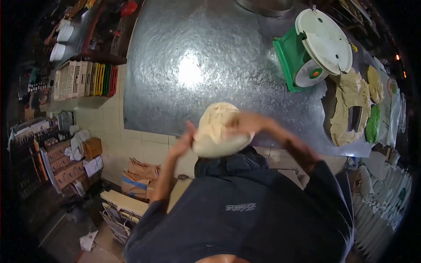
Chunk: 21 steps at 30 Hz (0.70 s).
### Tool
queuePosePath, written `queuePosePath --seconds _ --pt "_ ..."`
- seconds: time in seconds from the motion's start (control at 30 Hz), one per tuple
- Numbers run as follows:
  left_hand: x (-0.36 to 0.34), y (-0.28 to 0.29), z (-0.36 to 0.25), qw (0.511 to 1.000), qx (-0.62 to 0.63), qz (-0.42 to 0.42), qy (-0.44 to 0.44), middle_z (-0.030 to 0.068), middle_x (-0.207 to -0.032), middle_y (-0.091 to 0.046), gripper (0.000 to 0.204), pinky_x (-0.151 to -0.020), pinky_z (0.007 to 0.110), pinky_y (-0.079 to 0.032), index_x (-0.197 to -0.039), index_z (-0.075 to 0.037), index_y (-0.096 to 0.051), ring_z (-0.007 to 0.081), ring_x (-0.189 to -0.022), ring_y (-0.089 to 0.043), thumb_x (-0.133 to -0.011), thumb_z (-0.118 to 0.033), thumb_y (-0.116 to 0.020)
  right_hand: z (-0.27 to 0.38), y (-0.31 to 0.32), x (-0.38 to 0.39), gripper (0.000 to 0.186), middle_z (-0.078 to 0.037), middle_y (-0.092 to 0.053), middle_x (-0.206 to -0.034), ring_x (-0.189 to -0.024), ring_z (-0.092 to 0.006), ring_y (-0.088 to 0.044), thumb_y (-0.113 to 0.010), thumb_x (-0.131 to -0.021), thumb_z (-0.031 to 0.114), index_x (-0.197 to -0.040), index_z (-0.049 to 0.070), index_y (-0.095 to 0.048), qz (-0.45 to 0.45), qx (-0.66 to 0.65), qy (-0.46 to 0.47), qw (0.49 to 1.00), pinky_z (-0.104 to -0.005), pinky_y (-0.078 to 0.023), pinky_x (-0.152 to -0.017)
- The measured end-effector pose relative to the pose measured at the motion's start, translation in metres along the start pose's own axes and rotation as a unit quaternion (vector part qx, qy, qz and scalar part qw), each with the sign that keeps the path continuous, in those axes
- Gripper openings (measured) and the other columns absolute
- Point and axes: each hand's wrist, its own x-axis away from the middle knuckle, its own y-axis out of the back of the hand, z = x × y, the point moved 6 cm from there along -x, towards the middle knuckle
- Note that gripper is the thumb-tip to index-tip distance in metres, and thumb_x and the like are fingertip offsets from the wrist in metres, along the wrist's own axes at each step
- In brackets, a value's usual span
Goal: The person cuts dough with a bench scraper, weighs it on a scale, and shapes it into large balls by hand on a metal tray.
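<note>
A large, pale cream lump that looks like dough [213, 139] lies at the near edge of the metal table, its lower end reaching over the edge towards my body. The top is creased and uneven. My left hand [186, 139] is at the lump's left side, a finger pointing up; it is smeared by motion, so its grip is unclear. Across the lump's upper right reaches my right hand [244, 123], also blurred, its fingers over the surface. I cannot tell whether either hand is gripping it.
The metal table [175, 101] bears a green scale [287, 57] with a round white pan [323, 39]. Right of it lies a tan dough-like mass [344, 118] beside a green bundle [372, 124]. Stacked plastic crates [83, 79] stand left, with cardboard boxes [66, 162] below.
</note>
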Motion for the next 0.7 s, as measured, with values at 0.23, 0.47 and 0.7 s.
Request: queuePosePath --seconds 0.23,0.47,0.7 --pt "0.007 0.089 -0.016 0.932 0.168 -0.318 0.039 0.0148 -0.122 -0.052 0.078 -0.085 0.043 -0.049 -0.143 -0.008 -0.029 0.0267 -0.107 -0.055 -0.091 -0.067 -0.030 -0.091 0.107 0.024 0.061 -0.018 -0.059 -0.113 -0.101 -0.0233 -0.057 -0.057 -0.089 0.048 -0.129 0.004 -0.047 -0.476 -0.163 -0.109 0.857 -0.0342 -0.047 -0.080" --pt "-0.078 0.071 -0.027 0.867 0.400 -0.278 -0.103 0.0106 -0.137 -0.046 0.073 -0.099 0.040 -0.042 -0.139 -0.009 -0.037 0.0266 -0.123 -0.047 -0.093 -0.064 -0.027 -0.094 0.053 -0.087 0.063 -0.010 -0.050 -0.130 -0.120 -0.0242 -0.046 -0.041 -0.097 0.047 -0.145 0.010 -0.023 -0.403 -0.366 0.018 0.838 -0.0372 -0.036 -0.100" --pt "-0.156 0.157 -0.176 0.835 0.483 -0.091 -0.246 0.0121 -0.131 -0.051 0.054 -0.098 0.039 -0.043 -0.132 -0.005 -0.045 0.0264 -0.117 -0.051 -0.099 -0.044 -0.027 -0.006 0.155 -0.164 0.069 -0.014 -0.045 -0.137 -0.124 -0.0276 -0.045 -0.033 -0.094 0.056 -0.135 0.002 -0.042 -0.328 -0.661 0.179 0.651 -0.0407 -0.035 -0.105"
